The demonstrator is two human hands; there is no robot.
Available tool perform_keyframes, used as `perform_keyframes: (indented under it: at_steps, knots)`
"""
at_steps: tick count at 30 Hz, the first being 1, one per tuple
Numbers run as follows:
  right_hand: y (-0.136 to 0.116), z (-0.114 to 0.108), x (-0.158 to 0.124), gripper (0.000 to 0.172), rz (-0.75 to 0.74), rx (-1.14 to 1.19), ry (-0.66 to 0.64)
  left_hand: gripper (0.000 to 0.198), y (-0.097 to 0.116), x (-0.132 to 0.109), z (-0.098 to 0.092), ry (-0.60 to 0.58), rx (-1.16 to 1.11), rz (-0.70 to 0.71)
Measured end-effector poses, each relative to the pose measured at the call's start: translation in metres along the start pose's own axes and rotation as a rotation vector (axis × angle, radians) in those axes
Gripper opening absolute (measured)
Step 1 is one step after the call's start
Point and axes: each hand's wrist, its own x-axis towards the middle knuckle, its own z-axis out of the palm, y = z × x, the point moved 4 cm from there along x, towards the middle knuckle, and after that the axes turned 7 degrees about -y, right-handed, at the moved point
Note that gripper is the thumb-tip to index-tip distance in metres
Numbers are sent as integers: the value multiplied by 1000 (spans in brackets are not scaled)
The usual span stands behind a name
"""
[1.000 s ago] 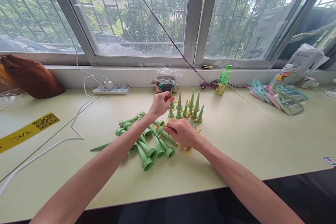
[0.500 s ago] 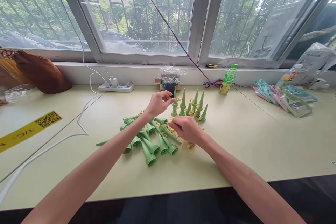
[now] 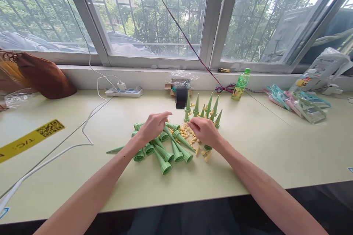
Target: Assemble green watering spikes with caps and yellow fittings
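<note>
Hovering over the pile of green plastic plant-watering spikes, my left hand has its index finger stretched out and nothing visible in it; its lower fingers are partly hidden. My right hand is closed, above small yellow valve pieces. The ribbed end of a green spike shows below its palm; the rest is covered by the hand. Just behind it stand several upright spikes, points up, with yellow valves fitted at their sides.
A dark phone-like object leans on a small box at the back. Further right are a green drink bottle and bagged pastel items. On the left lie a power strip, a white cable and a brown pouch.
My left hand has moved away from the leftmost standing spike, down and left to the pile. My right hand has shifted slightly right, and a green spike end now shows beneath it.
</note>
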Motion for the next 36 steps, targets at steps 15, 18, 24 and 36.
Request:
perform_keyframes:
  at_steps: [15,18,24,36]
  knots:
    - [-29,-6,28,19,-22,-241,-343,21,17,-6,2,90,4,56]
    - [-29,5,39,22,-18,-262,-419,20,18,-6,2,113,7,36]
    - [-22,27,61,27,18,-234,-510,21,19,-7,1,130,-2,43]
    - [-18,42,71,17,-2,-217,-540,22,23,-8,5,85,-10,17]
